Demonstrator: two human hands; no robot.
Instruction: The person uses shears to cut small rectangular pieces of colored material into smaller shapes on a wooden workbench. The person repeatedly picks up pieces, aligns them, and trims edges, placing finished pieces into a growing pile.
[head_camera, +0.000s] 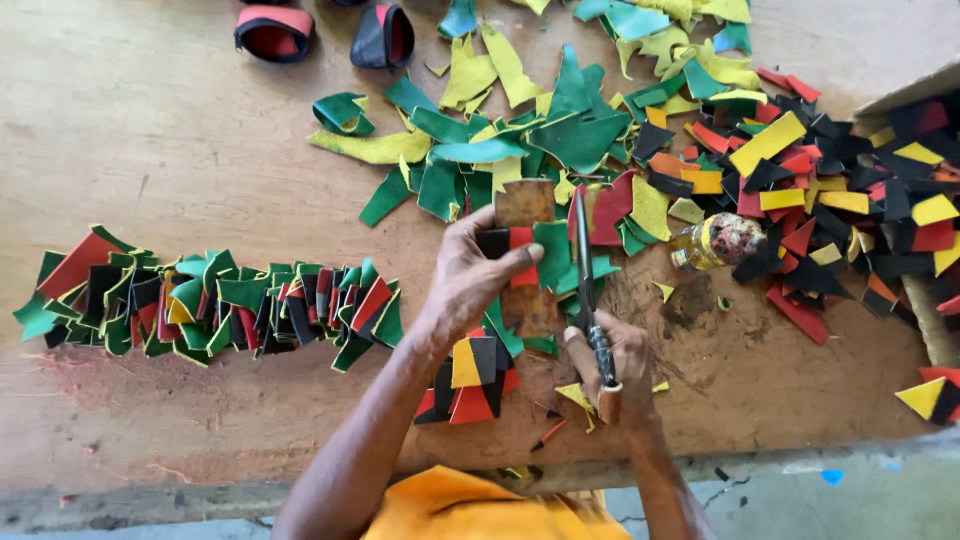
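Worn brown wood makes up the desk (170, 130), scuffed and stained, with a dark greasy patch to the right of the hands. Across its far side sprawls a loose heap of green and yellow offcuts (520, 130), curled and ragged, thin like sheet leather or foam. At the right lies a denser pile of black, red and yellow pieces (850, 210), mostly cut into angular, pointed shapes. On the left runs a long row of layered pieces (210, 300), green, black and red, overlapping like scales. Two curved red-and-black straps (275, 30) sit at the far edge. A small bottle with a crusted cap (715, 242) lies just beside the right pile.

The left hand (470, 285) is closed around a brown strip (527, 255) bearing red, black and green patches, thumb pressed over the red one, holding it upright on the desk. The right hand (620, 365) has its grip wrapped tight on the handle of a long narrow blade (582, 250), whose edge runs alongside the strip's right side. A small assembled piece in yellow, black and red (470, 385) lies under the left wrist.

By the look of it, the step is trimming or scoring along the strip; a clean cut would call for a steady hold and fingers kept off the blade's line.
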